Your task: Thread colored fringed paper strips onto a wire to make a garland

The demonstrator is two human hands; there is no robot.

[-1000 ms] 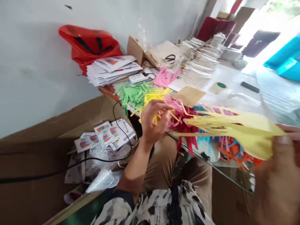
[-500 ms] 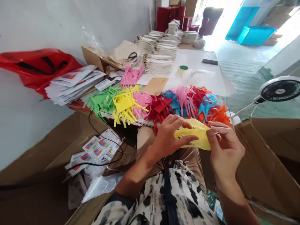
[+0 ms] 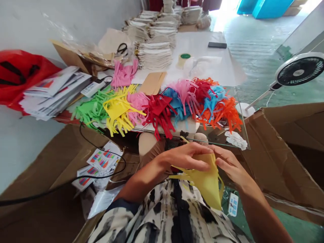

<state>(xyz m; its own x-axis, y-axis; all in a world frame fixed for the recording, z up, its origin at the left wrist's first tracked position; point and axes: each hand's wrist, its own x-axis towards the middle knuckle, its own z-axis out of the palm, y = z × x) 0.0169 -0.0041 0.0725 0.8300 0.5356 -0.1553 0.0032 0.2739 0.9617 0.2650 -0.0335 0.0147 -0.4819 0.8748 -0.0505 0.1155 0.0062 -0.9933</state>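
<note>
I am finding no legible text, brand or number in this view. The printed cards (image 3: pixel 102 161) lying in the cardboard carton (image 3: pixel 50 158) are showing only coloured bars and small marks (too small to read). The stacked papers (image 3: pixel 54 89) are showing similar printing, the white plastic strip (image 3: pixel 91 88) is carrying an unreadable label, and the small white tag (image 3: pixel 233 204) below my right hand (image 3: pixel 234 167) is showing blue marks I cannot read.

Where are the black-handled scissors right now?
The black-handled scissors lie at the upper left of the head view, against a beige sheet, just beyond the pink paper fringe.
</note>
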